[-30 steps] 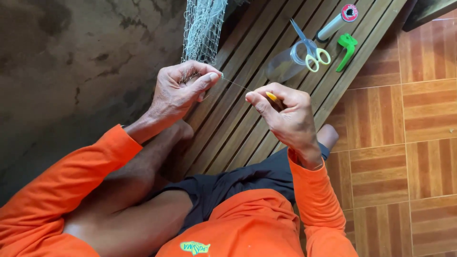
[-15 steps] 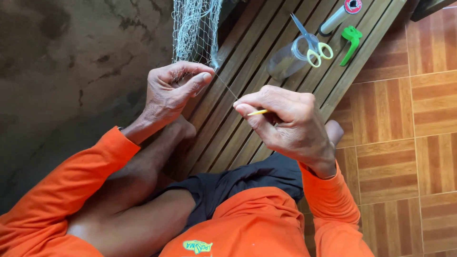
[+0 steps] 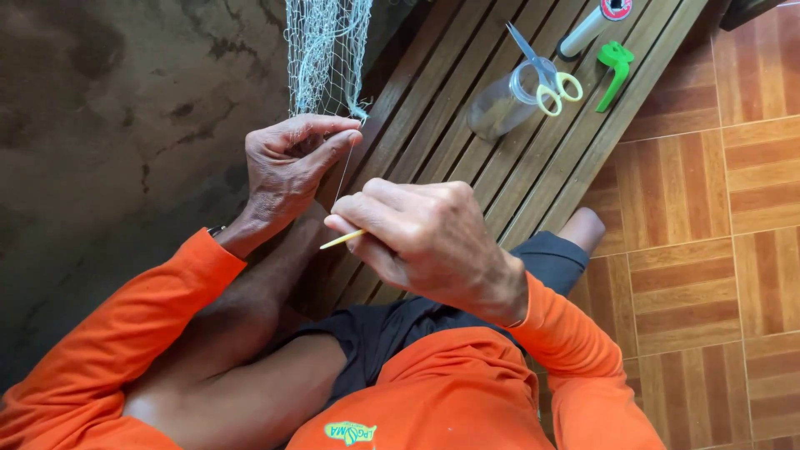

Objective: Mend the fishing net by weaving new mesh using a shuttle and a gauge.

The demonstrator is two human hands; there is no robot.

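We see the left hand (image 3: 287, 162) pinching the lower edge of a pale fishing net (image 3: 327, 54) that hangs in from twelve o'clock, thumb and forefinger closed tight on the mesh, while the right hand (image 3: 425, 237) sits just toward five o'clock of it, fingers curled shut around a thin yellow netting needle (image 3: 342, 240) whose tip pokes out toward nine o'clock. A fine thread (image 3: 342, 177) runs between the two hands, and on the slatted wooden bench (image 3: 450, 142) at one o'clock we find yellow-handled scissors (image 3: 546, 71), a clear plastic jar (image 3: 500, 104), a green tool (image 3: 615, 71) and a spool (image 3: 593, 23), all well apart from the hands.
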